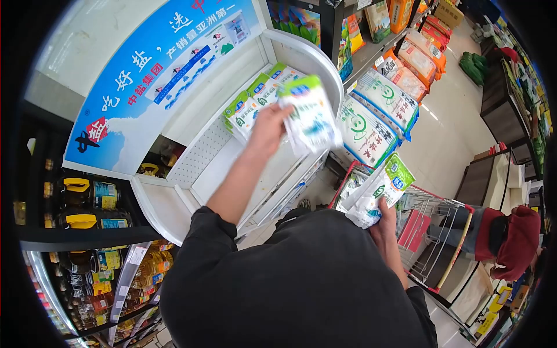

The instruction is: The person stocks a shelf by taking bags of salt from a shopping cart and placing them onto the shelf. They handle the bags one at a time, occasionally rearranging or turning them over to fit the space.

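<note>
My left hand [268, 131] grips the edge of a white-and-green bag of salt [313, 116], lifted over the right end of the white display shelf [223, 174]. The bag is slightly smeared by motion. More salt bags [241, 113] of the same look stand in a row at the back of that shelf, just behind my left hand. Down to the right, my right hand [383, 225] is closed round the lower side of another bag of salt [386, 185], held over the end of a shopping cart [426, 232]. Several similar packets [351, 184] show inside the cart, partly covered by the held bag.
Large rice sacks [366, 130] are stacked beyond the cart. Oil bottles [96, 194] fill the racks at left, below a blue salt sign [151, 69]. A person in a dark red top [516, 243] stands by the cart handle [455, 246] at right.
</note>
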Demonstrator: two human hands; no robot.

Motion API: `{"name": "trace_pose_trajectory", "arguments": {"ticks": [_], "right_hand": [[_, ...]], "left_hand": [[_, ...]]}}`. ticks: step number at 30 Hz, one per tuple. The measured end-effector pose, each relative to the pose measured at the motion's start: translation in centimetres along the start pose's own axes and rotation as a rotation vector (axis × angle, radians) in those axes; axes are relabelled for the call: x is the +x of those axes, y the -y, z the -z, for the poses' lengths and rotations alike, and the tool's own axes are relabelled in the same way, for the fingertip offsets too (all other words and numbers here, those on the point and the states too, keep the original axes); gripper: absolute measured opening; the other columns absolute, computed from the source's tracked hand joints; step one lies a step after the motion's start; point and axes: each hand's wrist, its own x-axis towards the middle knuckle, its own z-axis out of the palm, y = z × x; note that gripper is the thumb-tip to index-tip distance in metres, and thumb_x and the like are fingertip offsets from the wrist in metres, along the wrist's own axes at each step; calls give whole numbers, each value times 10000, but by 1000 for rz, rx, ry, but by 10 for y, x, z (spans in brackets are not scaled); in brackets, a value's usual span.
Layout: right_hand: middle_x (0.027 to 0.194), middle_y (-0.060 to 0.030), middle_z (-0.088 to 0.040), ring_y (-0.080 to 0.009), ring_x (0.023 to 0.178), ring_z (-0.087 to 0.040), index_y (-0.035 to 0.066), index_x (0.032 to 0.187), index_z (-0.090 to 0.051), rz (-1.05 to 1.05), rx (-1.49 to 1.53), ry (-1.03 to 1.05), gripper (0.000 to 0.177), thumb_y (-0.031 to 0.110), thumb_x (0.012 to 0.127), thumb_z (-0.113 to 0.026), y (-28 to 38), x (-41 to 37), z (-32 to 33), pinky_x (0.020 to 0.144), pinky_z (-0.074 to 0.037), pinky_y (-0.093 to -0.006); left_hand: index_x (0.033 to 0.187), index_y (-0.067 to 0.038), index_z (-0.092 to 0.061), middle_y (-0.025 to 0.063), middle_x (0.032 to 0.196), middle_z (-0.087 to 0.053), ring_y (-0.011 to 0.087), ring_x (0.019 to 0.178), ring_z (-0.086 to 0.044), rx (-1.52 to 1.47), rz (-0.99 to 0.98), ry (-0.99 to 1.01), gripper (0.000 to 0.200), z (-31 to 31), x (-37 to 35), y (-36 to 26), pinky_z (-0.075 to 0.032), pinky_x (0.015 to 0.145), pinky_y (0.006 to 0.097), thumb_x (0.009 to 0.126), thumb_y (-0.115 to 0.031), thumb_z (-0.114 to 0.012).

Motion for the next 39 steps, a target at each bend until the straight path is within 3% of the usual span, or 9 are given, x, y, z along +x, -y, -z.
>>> {"name": "trace_pose_trajectory", "arguments": {"ticks": [7,9,11,14,15,17,20,26,39], "right_hand": [[1307,-130,-677,-305,1147,-700,10,1441,-493,-15,-74,42,673,286,921,-820,-6,9,5,1007,-581,-493],[1300,-128,-681,-302,1136,-704,12,1435,-498,0,-76,50,662,277,921,-821,-7,10,3,999,-585,-491],[1293,-126,-685,-298,1126,-708,15,1429,-504,13,-78,53,651,268,920,-822,-8,9,3,992,-589,-488],[1305,-128,-680,-295,1133,-704,21,1435,-500,15,-61,-4,646,251,922,-819,-11,10,4,988,-592,-488],[1310,-126,-675,-297,1142,-701,25,1441,-493,14,-51,-5,648,247,925,-816,-12,10,4,991,-590,-491],[1316,-125,-671,-299,1151,-697,28,1446,-486,12,-43,-1,650,244,927,-813,-12,12,3,995,-588,-494],[1327,-123,-660,-305,1165,-690,40,1463,-467,-14,-37,10,663,239,931,-807,-13,15,1,1006,-582,-500],[1333,-110,-652,-281,1190,-672,28,1464,-468,-51,-73,-7,664,189,917,-808,-11,16,-11,1035,-560,-453],[1360,-124,-637,-294,1197,-670,37,1502,-431,-52,-138,31,714,275,936,-797,-13,25,12,1022,-568,-475]], "left_hand": [[1265,88,-581,200,1207,-690,268,1062,-722,-199,-12,-198,268,70,154,-21,-623,902,406,1039,-55,-604],[1183,98,-635,201,1141,-713,255,1049,-727,-103,-10,-173,348,72,166,-25,-614,861,414,1027,-211,-675],[1096,98,-690,223,1095,-734,252,1045,-733,1051,229,-146,540,58,150,-56,-597,828,420,954,-419,-752],[1045,86,-737,238,1049,-753,255,1033,-739,1596,68,-218,686,41,138,-71,-583,828,402,859,-572,-787],[1045,86,-737,238,1049,-753,255,1033,-739,1597,72,-216,686,42,134,-66,-583,828,402,859,-572,-787],[1262,75,-676,300,1264,-683,361,1226,-661,1587,-550,-166,848,39,131,-50,-535,986,478,834,-652,-765],[1476,75,-505,354,1507,-481,489,1447,-433,1741,-640,-237,1137,27,143,-19,-362,1164,598,775,-795,-712],[1596,66,-315,382,1639,-246,581,1534,-188,1800,-462,-234,1352,12,158,21,-152,1218,699,728,-927,-615],[1625,5,-286,373,1646,-247,548,1554,-183,1731,-401,-263,1427,26,170,10,-226,1184,728,625,-924,-704]]}}
